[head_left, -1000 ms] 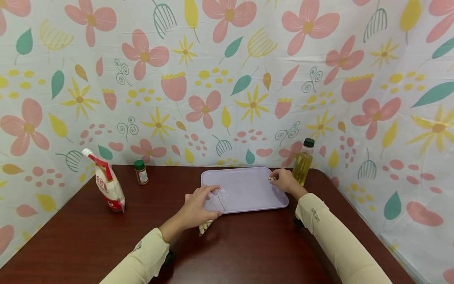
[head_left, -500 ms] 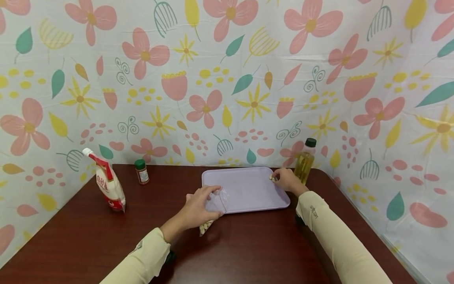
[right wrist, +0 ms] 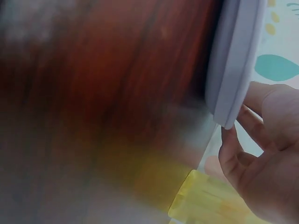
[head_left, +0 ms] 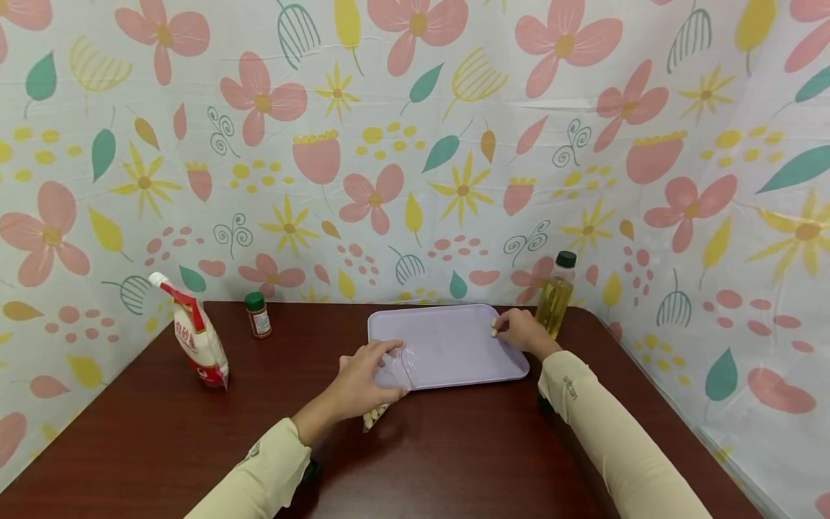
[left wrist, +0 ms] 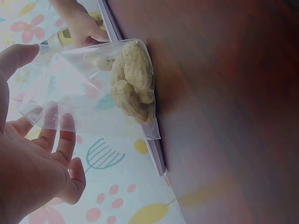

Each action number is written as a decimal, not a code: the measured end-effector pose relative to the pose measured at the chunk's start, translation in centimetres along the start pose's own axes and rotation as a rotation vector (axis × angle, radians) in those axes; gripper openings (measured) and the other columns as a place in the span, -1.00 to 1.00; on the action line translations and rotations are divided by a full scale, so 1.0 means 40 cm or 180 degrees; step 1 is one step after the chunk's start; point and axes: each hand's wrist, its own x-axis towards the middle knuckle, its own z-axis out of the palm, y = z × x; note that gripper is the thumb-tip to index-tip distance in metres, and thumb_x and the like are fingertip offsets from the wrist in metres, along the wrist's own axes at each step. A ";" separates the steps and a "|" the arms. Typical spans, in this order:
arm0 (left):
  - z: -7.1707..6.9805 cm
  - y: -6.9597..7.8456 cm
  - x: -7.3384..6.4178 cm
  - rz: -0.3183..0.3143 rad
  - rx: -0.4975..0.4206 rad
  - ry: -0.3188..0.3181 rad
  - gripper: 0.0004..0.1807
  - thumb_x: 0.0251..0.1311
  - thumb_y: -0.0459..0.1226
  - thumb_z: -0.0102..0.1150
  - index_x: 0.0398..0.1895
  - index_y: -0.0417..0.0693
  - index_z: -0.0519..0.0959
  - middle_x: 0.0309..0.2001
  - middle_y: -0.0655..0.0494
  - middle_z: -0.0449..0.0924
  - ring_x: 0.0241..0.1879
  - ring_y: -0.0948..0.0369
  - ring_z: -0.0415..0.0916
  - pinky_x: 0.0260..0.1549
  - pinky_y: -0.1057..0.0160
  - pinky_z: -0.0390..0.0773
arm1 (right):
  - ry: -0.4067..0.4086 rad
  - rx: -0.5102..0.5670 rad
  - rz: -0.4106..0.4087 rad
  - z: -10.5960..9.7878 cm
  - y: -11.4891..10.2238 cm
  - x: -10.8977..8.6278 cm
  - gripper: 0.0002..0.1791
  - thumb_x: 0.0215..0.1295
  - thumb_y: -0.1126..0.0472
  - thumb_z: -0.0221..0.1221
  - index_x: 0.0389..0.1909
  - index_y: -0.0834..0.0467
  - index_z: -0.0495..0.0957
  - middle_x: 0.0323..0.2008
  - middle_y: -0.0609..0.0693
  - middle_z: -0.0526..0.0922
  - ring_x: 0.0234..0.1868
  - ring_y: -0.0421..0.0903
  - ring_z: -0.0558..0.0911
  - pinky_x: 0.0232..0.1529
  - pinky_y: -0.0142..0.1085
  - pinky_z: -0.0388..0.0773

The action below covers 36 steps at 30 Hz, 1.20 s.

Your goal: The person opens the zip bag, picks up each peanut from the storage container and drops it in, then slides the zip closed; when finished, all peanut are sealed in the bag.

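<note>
My left hand (head_left: 364,380) holds a clear plastic bag (left wrist: 100,123) by its mouth, thumb on one side and fingers spread on the other. Several peanuts in their shells (left wrist: 135,70) lie in the bottom of the bag, which hangs at the front left edge of a lilac tray (head_left: 447,346). Over the tray's right end, my right hand (head_left: 524,333) pinches a small pale peanut (head_left: 494,332) with its fingertips. The right wrist view shows that hand beside the tray's rim (right wrist: 233,70), the peanut itself hidden there.
An oil bottle (head_left: 554,299) with a dark cap stands right behind my right hand. On the left are a white and red sugar pouch (head_left: 197,342) and a green-capped spice jar (head_left: 259,317). A flowered curtain (head_left: 415,144) hangs behind the dark wooden table (head_left: 467,454).
The right fingers shift slightly around the peanut at the tray's right end. My left hand and the bag stay in place.
</note>
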 end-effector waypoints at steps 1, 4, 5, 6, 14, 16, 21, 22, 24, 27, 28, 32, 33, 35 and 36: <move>0.000 0.000 0.000 0.0000 -0.0001 -0.0002 -0.21 -0.08 -0.14 0.47 0.32 -0.01 0.45 0.07 0.19 0.52 -0.06 0.20 0.46 -0.16 -0.05 0.12 | -0.0010 0.0016 0.0014 0.000 -0.001 -0.001 -0.90 0.21 0.33 0.30 -0.27 0.15 0.73 0.03 0.17 0.67 -0.15 -0.02 0.63 -0.26 -0.20 0.55; 0.002 0.001 -0.001 0.0013 -0.0006 -0.0006 -0.21 -0.08 -0.14 0.47 0.32 -0.02 0.45 0.08 0.17 0.52 -0.06 0.20 0.46 -0.16 -0.05 0.13 | -0.0052 0.0019 0.0005 0.001 -0.003 -0.003 -0.88 0.21 0.33 0.30 -0.25 0.15 0.73 0.06 0.19 0.66 -0.15 -0.03 0.63 -0.26 -0.21 0.55; 0.003 0.001 0.000 0.0018 -0.0010 -0.0006 -0.21 -0.08 -0.14 0.47 0.32 -0.03 0.45 0.08 0.17 0.52 -0.06 0.20 0.46 -0.16 -0.05 0.13 | -0.0056 0.0009 -0.0002 0.000 -0.004 -0.003 -0.88 0.21 0.33 0.30 -0.25 0.14 0.73 0.05 0.18 0.66 -0.16 -0.03 0.62 -0.26 -0.21 0.54; 0.003 0.001 0.000 0.0020 -0.0009 -0.0004 -0.21 -0.08 -0.14 0.47 0.32 -0.03 0.45 0.08 0.17 0.52 -0.06 0.20 0.46 -0.16 -0.05 0.13 | -0.0060 -0.0004 -0.0017 0.000 -0.005 -0.004 -0.89 0.21 0.33 0.30 -0.26 0.13 0.73 0.04 0.17 0.66 -0.16 -0.04 0.62 -0.25 -0.21 0.54; 0.004 0.005 -0.003 0.0002 0.0010 -0.0001 -0.21 -0.08 -0.15 0.48 0.32 0.00 0.45 0.08 0.16 0.53 -0.06 0.22 0.46 -0.17 -0.04 0.13 | -0.0032 -0.0029 -0.0124 0.000 -0.006 -0.010 -0.93 0.24 0.19 0.36 -0.39 0.10 0.72 -0.10 0.10 0.69 -0.27 -0.08 0.59 -0.28 -0.22 0.52; 0.005 0.005 -0.003 0.0000 0.0017 0.0005 -0.21 -0.08 -0.14 0.48 0.32 0.01 0.45 0.07 0.18 0.53 -0.06 0.22 0.46 -0.17 -0.03 0.13 | -0.0038 0.0018 -0.0174 0.001 -0.006 -0.013 -0.93 0.23 0.21 0.36 -0.40 0.12 0.72 -0.13 0.10 0.69 -0.27 -0.08 0.59 -0.29 -0.23 0.52; 0.006 0.005 -0.003 -0.0014 0.0029 0.0006 -0.21 -0.08 -0.14 0.48 0.32 0.01 0.45 0.07 0.18 0.53 -0.06 0.22 0.47 -0.18 -0.02 0.13 | -0.0062 0.0078 -0.0298 0.005 -0.013 -0.022 -0.93 0.19 0.25 0.38 -0.40 0.17 0.72 -0.28 0.05 0.68 -0.32 -0.08 0.58 -0.32 -0.25 0.52; 0.006 0.005 -0.003 -0.0017 0.0024 0.0002 -0.21 -0.08 -0.13 0.48 0.32 0.01 0.45 0.07 0.17 0.53 -0.07 0.22 0.47 -0.18 -0.02 0.13 | -0.0058 0.0076 -0.0318 0.006 -0.017 -0.025 -0.93 0.18 0.25 0.39 -0.41 0.17 0.72 -0.32 0.02 0.67 -0.34 -0.09 0.57 -0.33 -0.26 0.52; 0.006 0.007 -0.003 -0.0016 0.0007 -0.0003 -0.21 -0.08 -0.13 0.48 0.32 0.00 0.46 0.07 0.15 0.54 -0.07 0.21 0.46 -0.19 -0.02 0.13 | -0.0038 0.0076 -0.0376 0.005 -0.025 -0.031 -0.94 0.17 0.24 0.40 -0.43 0.13 0.72 -0.37 -0.04 0.66 -0.37 -0.12 0.56 -0.34 -0.26 0.51; 0.006 0.008 -0.004 -0.0027 0.0014 -0.0002 -0.21 -0.08 -0.13 0.48 0.32 0.00 0.46 0.08 0.15 0.54 -0.07 0.21 0.46 -0.19 -0.02 0.13 | -0.0021 0.0084 -0.0484 0.001 -0.045 -0.046 -0.95 0.16 0.23 0.40 -0.44 0.10 0.72 -0.42 -0.11 0.66 -0.41 -0.15 0.54 -0.36 -0.26 0.49; 0.006 0.008 -0.004 -0.0032 0.0022 0.0000 -0.21 -0.08 -0.13 0.49 0.32 0.00 0.46 0.07 0.16 0.54 -0.07 0.21 0.46 -0.19 -0.02 0.13 | -0.0016 0.0100 -0.0531 -0.002 -0.054 -0.052 -0.95 0.16 0.24 0.40 -0.43 0.10 0.72 -0.43 -0.12 0.67 -0.41 -0.16 0.54 -0.36 -0.26 0.50; 0.006 0.006 -0.004 -0.0040 0.0050 0.0011 -0.21 -0.08 -0.13 0.49 0.32 0.02 0.46 0.07 0.20 0.53 -0.07 0.21 0.46 -0.19 -0.01 0.13 | 0.0051 0.0185 -0.0716 -0.007 -0.088 -0.071 -0.94 0.17 0.24 0.39 -0.38 0.14 0.73 -0.42 -0.13 0.68 -0.39 -0.18 0.55 -0.34 -0.26 0.51; 0.007 0.006 -0.003 -0.0041 0.0051 0.0008 -0.21 -0.08 -0.12 0.49 0.32 0.02 0.46 0.07 0.21 0.53 -0.07 0.21 0.46 -0.19 -0.01 0.13 | 0.0075 0.0221 -0.0763 -0.008 -0.097 -0.077 -0.93 0.17 0.23 0.38 -0.37 0.16 0.73 -0.42 -0.13 0.68 -0.39 -0.18 0.56 -0.34 -0.26 0.51; 0.007 0.005 -0.003 -0.0037 0.0042 0.0003 -0.21 -0.08 -0.12 0.49 0.32 0.03 0.46 0.07 0.21 0.52 -0.06 0.21 0.46 -0.18 -0.01 0.13 | 0.0134 0.0297 -0.0861 -0.008 -0.116 -0.090 -0.92 0.18 0.23 0.37 -0.36 0.17 0.73 -0.42 -0.14 0.67 -0.41 -0.19 0.55 -0.37 -0.28 0.51; 0.007 0.004 -0.002 -0.0035 0.0041 0.0002 -0.21 -0.08 -0.12 0.49 0.32 0.03 0.45 0.07 0.21 0.52 -0.06 0.21 0.46 -0.18 -0.01 0.13 | 0.0176 0.0344 -0.0900 -0.007 -0.127 -0.098 -0.92 0.18 0.23 0.37 -0.36 0.17 0.73 -0.43 -0.14 0.67 -0.43 -0.19 0.55 -0.39 -0.29 0.51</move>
